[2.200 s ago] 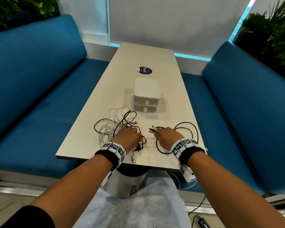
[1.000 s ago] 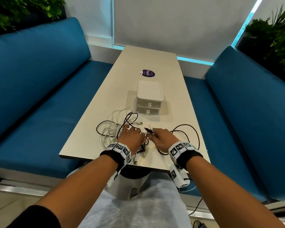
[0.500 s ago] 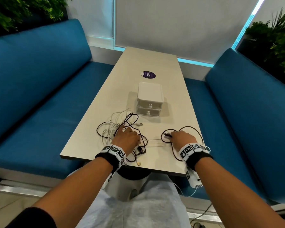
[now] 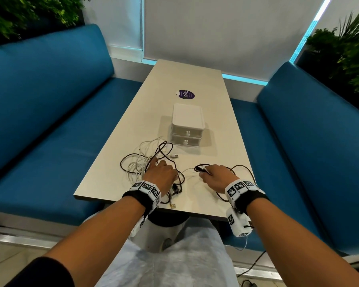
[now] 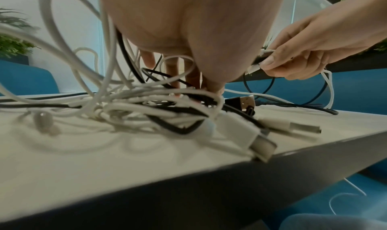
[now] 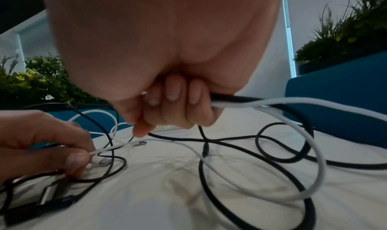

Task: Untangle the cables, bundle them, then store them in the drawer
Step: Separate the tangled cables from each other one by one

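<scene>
Untangling is underway; the left hand (image 4: 161,175) pinches a white cable in the tangle (image 4: 145,162) on the counter (image 4: 184,79); the right hand (image 4: 217,177) grasps 2 cable ends; bundling remains; both drawers (image 4: 186,137) look closed.

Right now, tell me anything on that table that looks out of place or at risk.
One white USB plug from the cable tangle juts over the table's near edge, so it could slip off. The drawer unit sits square and closed.
</scene>
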Available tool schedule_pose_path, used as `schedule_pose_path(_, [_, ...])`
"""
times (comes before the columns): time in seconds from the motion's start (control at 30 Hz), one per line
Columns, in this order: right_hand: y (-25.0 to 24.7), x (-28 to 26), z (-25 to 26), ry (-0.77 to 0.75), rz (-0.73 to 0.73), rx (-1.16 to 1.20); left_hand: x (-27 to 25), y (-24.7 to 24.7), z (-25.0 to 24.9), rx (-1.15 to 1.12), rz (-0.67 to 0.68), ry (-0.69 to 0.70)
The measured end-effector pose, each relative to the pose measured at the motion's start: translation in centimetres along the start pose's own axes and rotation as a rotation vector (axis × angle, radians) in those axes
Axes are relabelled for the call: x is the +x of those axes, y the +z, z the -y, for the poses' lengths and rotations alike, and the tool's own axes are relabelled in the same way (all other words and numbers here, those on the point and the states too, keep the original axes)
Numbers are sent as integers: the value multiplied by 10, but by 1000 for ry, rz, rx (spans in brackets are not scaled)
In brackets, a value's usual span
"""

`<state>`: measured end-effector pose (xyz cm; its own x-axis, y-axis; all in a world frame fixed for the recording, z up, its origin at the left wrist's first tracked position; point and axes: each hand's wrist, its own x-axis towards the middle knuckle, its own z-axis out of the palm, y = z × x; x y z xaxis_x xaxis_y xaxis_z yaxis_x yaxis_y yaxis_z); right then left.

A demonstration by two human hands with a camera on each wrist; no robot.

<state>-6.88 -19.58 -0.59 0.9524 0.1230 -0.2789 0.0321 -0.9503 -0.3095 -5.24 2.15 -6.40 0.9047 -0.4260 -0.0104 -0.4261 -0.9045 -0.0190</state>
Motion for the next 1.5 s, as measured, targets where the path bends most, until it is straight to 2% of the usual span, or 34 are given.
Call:
schedule_pose_path(0.13, [-1, 3, 10, 16, 76, 101, 0, 0, -1, 7, -6, 10])
schedule_pose_path(0.33, [-3, 1, 14, 110, 202, -141, -1, 0, -2, 14, -16, 7])
schedule_pose_path(0.4, [-7, 1, 16, 106, 272, -72, -1, 1, -2, 11, -17, 8])
schedule_pose_path(0.5, [-4, 4, 15, 86, 343, 238, -2, 1, -2, 14, -25, 12])
schedule_pose_path(0.57, [0, 5, 15, 63, 248, 368, -2, 0, -3, 27, -31, 15])
schedule_pose_path(0.67, [4, 10, 16, 31, 48, 291, -3, 0, -2, 39, -33, 22])
schedule_pose_path(0.8, [7, 16, 16, 94, -79, 240, -3, 1, -2, 41, -31, 33])
schedule_pose_path(0.93, [12, 25, 21, 132, -96, 123, -3, -1, -1, 72, -21, 56])
schedule_pose_path(1.03, [21, 30, 30, 37, -64, 110, -1, -3, -3, 84, 0, 72])
schedule_pose_path(1.13, [36, 30, 38, -53, 6, -59, 2, -5, -5, 91, 12, 85])
schedule_pose_path(1.27, [36, 31, 32, -67, -12, -96, 3, -3, -1, 70, -8, 69])
schedule_pose_path(1.5, [9, 30, -18, 173, -54, -235, 3, 6, 15, 87, -30, 46])
